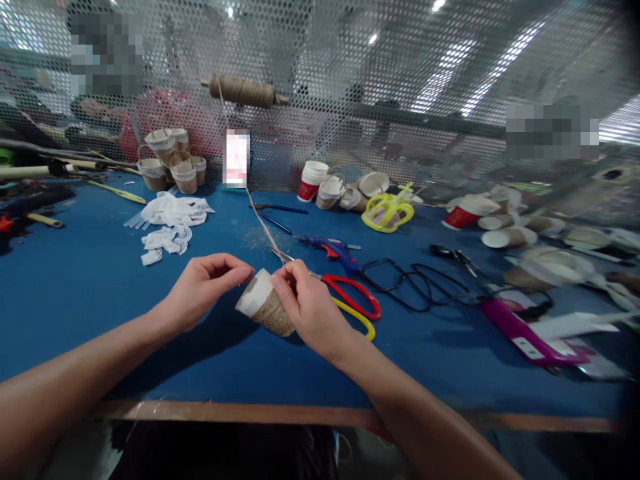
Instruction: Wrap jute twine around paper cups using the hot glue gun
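- Right hand (315, 307) grips the small cup (273, 317), fingers closed around its side, seemingly so the white rim tips towards the left hand (200, 287).
- And the left hand, just beside that rim: thumb and fingertips drawn together, though whether anything is pinched there, I can't tell!
- Over the desk (90, 333), between both hands, sits the cup; a twine strand (263, 220) runs straight off from the right fingers, probably anchored by that grip.
- Scissors (374, 303) lie just beyond the right hand, handles rightward, presumably within easy grabbing.
- Next out, a blue glue gun (335, 250) rests on its side.
- Farther, a twine spool (245, 91) hangs high at the mesh panel (320, 40), likely to unwind freely.
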Demonstrator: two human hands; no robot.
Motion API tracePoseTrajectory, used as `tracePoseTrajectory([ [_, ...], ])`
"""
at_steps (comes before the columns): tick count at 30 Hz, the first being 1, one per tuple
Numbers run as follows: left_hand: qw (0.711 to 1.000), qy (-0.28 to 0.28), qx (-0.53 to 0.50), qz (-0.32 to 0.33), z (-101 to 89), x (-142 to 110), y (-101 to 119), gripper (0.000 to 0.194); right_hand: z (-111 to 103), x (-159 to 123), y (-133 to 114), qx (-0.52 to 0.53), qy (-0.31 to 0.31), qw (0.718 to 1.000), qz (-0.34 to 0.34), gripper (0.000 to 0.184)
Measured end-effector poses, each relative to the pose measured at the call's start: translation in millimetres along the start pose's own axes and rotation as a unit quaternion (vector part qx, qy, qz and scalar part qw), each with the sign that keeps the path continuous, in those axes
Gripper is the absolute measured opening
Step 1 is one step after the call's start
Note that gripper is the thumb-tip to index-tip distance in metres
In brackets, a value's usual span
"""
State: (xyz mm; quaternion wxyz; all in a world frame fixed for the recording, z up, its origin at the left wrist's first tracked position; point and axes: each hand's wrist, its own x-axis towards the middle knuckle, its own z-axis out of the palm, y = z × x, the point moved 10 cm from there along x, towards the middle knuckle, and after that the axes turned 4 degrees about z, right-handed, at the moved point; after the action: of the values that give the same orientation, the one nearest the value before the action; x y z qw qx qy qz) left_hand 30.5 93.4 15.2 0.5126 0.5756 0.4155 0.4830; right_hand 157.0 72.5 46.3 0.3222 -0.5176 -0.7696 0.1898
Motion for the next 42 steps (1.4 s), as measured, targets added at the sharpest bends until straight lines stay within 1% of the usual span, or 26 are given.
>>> tracePoseTrajectory([
  [3, 0.999, 0.008, -0.049, -0.019, -0.1, 0.5, -4.0, 0.011, 1.9, 0.3, 1.2, -0.010, -0.006, 1.000, 0.002, 0.013],
  [6, 0.996, -0.014, -0.077, -0.031, 7.0, -1.2, -3.7, 0.015, 3.3, 0.7, 2.0, -0.019, -0.009, 1.000, 0.005, 0.014],
  [8, 0.996, -0.040, -0.067, -0.046, 14.3, -4.0, -4.6, 0.018, 4.1, 0.9, 1.7, -0.027, -0.010, 1.000, 0.006, 0.014],
  [12, 0.989, -0.128, -0.003, -0.075, 36.7, -12.2, -9.3, 0.021, 6.0, -0.2, 0.0, -0.029, -0.007, 1.000, 0.009, 0.012],
  [14, 0.986, -0.147, 0.008, -0.076, 43.3, -14.6, -10.4, 0.019, 7.8, -1.1, -0.6, -0.021, -0.011, 1.000, 0.010, 0.013],
  [16, 0.986, -0.151, 0.009, -0.071, 46.4, -15.7, -10.4, 0.016, 8.6, -1.5, -1.9, -0.008, -0.015, 1.000, 0.006, 0.013],
  [18, 0.986, -0.153, 0.018, -0.061, 47.6, -16.4, -9.5, 0.015, 7.5, -0.9, -4.4, 0.022, -0.018, 1.000, -0.004, 0.012],
  [20, 0.986, -0.155, 0.034, -0.051, 47.6, -17.4, -8.1, 0.015, 6.0, 0.7, -4.8, 0.076, -0.026, 0.997, -0.002, 0.011],
  [24, 0.984, -0.166, 0.058, -0.030, 48.4, -20.0, -3.8, 0.015, 7.4, 4.2, 1.0, 0.211, -0.054, 0.975, 0.041, 0.013],
  [26, 0.982, -0.174, 0.065, -0.019, 49.2, -21.4, -1.9, 0.014, 7.9, 4.8, 3.6, 0.246, -0.055, 0.966, 0.056, 0.014],
  [28, 0.982, -0.177, 0.071, -0.008, 49.5, -22.3, -0.8, 0.014, 8.5, 4.4, 5.9, 0.257, -0.050, 0.963, 0.066, 0.015],
  [30, 0.981, -0.177, 0.075, 0.003, 49.0, -22.4, -0.8, 0.015, 10.2, 3.0, 8.0, 0.250, -0.048, 0.964, 0.075, 0.016],
  [32, 0.981, -0.176, 0.077, 0.007, 48.6, -22.1, -2.1, 0.016, 11.5, 1.4, 8.7, 0.222, -0.047, 0.971, 0.076, 0.015],
  [35, 0.981, -0.183, 0.066, 0.004, 49.6, -22.0, -4.6, 0.020, 9.3, 0.1, 5.0, 0.165, -0.032, 0.985, 0.047, 0.014],
  [38, 0.978, -0.205, 0.026, -0.015, 53.4, -23.2, -5.9, 0.025, 7.7, -0.5, 2.2, 0.132, -0.020, 0.991, 0.018, 0.013],
  [40, 0.977, -0.210, 0.010, -0.026, 54.4, -23.3, -5.6, 0.025, 7.8, -1.0, 0.5, 0.120, -0.016, 0.993, 0.004, 0.011],
  [42, 0.978, -0.206, 0.016, -0.032, 53.3, -22.5, -4.8, 0.022, 7.8, -1.7, -2.5, 0.110, -0.012, 0.994, -0.011, 0.010],
])
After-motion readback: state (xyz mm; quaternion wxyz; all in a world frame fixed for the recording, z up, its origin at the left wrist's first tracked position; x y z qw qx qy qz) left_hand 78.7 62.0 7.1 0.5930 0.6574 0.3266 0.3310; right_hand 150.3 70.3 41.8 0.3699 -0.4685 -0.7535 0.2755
